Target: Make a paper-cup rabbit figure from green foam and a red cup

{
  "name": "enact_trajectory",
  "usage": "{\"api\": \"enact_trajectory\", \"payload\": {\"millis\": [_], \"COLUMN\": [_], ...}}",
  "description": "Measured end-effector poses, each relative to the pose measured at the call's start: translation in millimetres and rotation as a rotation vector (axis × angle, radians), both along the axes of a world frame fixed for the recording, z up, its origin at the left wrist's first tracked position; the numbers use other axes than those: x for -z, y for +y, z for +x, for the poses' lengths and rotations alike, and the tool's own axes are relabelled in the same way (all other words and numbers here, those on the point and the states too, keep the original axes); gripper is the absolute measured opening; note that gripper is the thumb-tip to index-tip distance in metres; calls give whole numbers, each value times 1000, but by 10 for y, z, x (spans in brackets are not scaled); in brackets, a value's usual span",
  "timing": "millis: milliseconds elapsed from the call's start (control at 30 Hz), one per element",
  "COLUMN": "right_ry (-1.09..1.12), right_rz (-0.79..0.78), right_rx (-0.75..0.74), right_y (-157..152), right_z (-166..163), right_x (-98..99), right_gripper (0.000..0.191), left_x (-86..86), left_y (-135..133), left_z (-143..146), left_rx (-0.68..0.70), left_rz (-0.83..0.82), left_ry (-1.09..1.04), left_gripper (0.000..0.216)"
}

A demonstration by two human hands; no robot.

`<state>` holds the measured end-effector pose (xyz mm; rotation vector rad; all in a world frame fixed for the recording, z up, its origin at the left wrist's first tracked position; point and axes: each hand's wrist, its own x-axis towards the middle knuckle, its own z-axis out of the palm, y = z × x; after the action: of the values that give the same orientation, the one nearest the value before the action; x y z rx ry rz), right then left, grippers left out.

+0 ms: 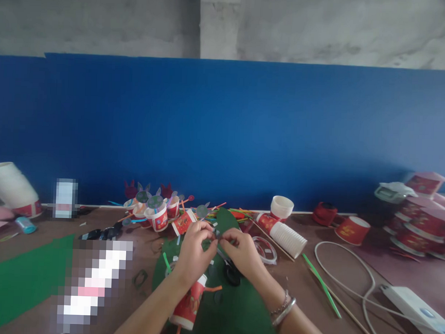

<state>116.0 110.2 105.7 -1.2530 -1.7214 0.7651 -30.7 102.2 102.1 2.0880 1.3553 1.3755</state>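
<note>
My left hand [194, 251] and my right hand [243, 251] meet over a dark green sheet [242, 314]. Both have thumb and fingers pinched around a small dark piece [216, 233], too small to name. Just under my right hand lie scissors with black handles [232, 274]. A red and white paper cup [189, 304] with orange and green strips sticking out lies on its side below my left forearm. Beyond my left hand another red paper cup [184, 222] is tipped over, touching a group of decorated cups [156, 217] with animal-shaped cutouts.
Right of my hands are a stack of paper cups [287, 239], a roll of clear tape [265, 251], green strips [322, 287], a white cable and a power strip [418, 310]. Red cup lanterns [428, 225] stand far right. A green sheet [25, 282] lies left; a blue panel [223, 133] rises behind.
</note>
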Motion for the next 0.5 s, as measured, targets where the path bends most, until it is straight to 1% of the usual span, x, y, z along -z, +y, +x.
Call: {"api": "enact_trajectory", "payload": {"millis": [133,200,267,367,400,433,500], "right_ry": [-35,-83,-210,-504,-571,-597,-530], "right_rz": [-31,-14,2,-11,-10,1,47], "right_rx": [37,67,111,167,171,164,101], "right_y": [23,55,96,142,147,146,130], "right_z": [20,62,120,196,207,209,180], "right_x": [4,17,45,106,125,140,152], "right_gripper": [13,13,14,20,18,17,29], "left_x": [0,17,42,73,78,82,86], "left_y": [30,66,112,177,194,206,218], "left_z": [-29,-61,-106,-179,-200,-217,-238], "left_rx": [5,3,3,22,32,41,59], "left_rz": [-43,-73,-107,-165,-180,-191,-206], "left_ry": [-35,-50,-54,-33,-24,-15,8], "left_gripper": [6,6,7,8,9,9,9]}}
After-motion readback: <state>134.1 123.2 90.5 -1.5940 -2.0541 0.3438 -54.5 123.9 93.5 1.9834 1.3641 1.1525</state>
